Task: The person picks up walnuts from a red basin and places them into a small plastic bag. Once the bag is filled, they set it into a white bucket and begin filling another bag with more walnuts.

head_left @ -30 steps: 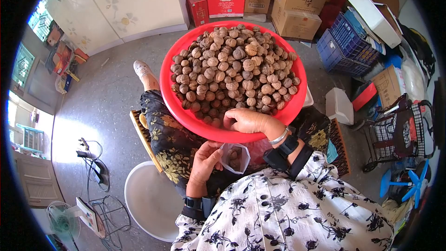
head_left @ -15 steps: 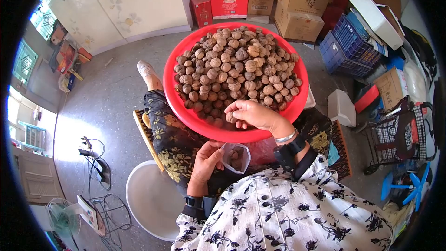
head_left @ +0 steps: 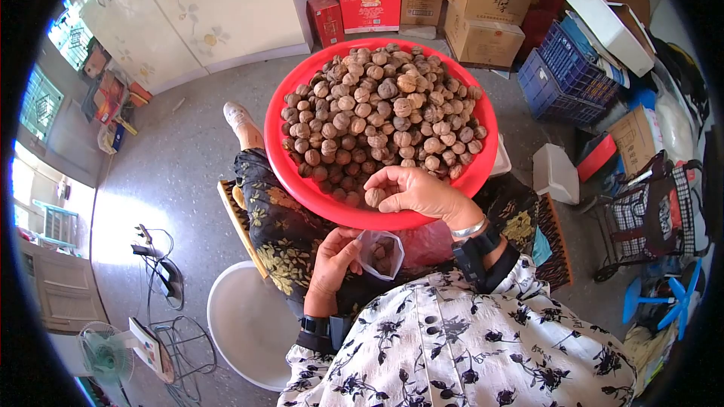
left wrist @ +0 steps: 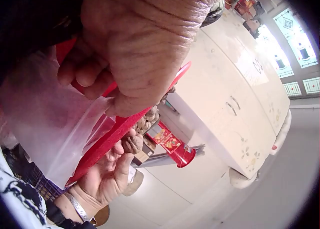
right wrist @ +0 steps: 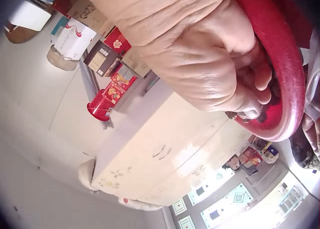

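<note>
A wide red basin (head_left: 320, 201) heaped with walnuts (head_left: 377, 105) rests over the seated person's lap. My right hand (head_left: 430, 196), over the basin's near side, pinches one walnut (head_left: 375, 197) between thumb and fingers. The left wrist view shows the same walnut (left wrist: 132, 143) at the right fingertips. Below the near rim, my left hand (head_left: 329, 265) grips the edge of a translucent plastic bag (head_left: 368, 245), its mouth open upward. A few walnuts (head_left: 384, 253) lie inside it. In the left wrist view the bag (left wrist: 50, 109) hangs from curled left fingers.
A large white tub (head_left: 249, 332) stands on the floor at the left, near a fan (head_left: 105, 350) and cables (head_left: 162, 271). Cardboard boxes (head_left: 483, 30) are stacked beyond the basin. Blue crates (head_left: 562, 83) and a checked cart (head_left: 633, 218) stand at the right.
My right hand has risen from among the walnuts at the basin's near side, bringing up one walnut, then shifted slightly toward the near rim. My left hand and the bag stay almost still.
</note>
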The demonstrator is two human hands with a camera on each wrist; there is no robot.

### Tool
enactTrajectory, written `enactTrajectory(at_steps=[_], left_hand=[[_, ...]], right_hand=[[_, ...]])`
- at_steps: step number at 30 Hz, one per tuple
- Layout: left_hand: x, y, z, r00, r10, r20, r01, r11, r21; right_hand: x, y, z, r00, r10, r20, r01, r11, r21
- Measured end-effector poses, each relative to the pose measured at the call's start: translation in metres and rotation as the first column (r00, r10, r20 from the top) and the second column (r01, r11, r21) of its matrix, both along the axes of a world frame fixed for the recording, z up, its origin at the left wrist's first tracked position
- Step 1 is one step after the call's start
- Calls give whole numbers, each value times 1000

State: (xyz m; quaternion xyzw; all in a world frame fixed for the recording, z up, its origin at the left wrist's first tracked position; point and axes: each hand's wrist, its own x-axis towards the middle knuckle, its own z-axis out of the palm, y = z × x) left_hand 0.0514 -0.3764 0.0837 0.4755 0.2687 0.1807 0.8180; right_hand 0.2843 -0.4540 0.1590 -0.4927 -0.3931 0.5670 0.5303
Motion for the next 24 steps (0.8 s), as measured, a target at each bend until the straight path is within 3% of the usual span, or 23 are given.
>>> enactTrajectory(at_steps=[4, 8, 10, 14, 19, 24], left_hand=[[0, 0, 1, 1000, -8, 6, 8, 1000, 4], [0, 0, 1, 1000, -5, -26, 6, 1000, 26], [1, 0, 0, 1000, 2, -27, -1, 1000, 24], [2, 0, -1, 1000, 11, -16, -11, 1000, 14], [2, 1, 0, 1000, -4, -18, 5, 1000, 21], [2, 1, -2, 1000, 6, -16, -6, 999, 32]], right_hand=[[-3, -4, 9, 994, 4, 107, -8, 999, 33], [-8, -8, 14, 995, 92, 31, -93, 995, 29], [-10, -11, 23, 913, 170, 370, -202, 978, 51], [-13, -11, 15, 876, 133, 464, -231, 960, 160], [-18, -13, 18, 733, 52, 678, -300, 920, 254], [-15, -14, 13, 809, 85, 581, -240, 951, 195]])
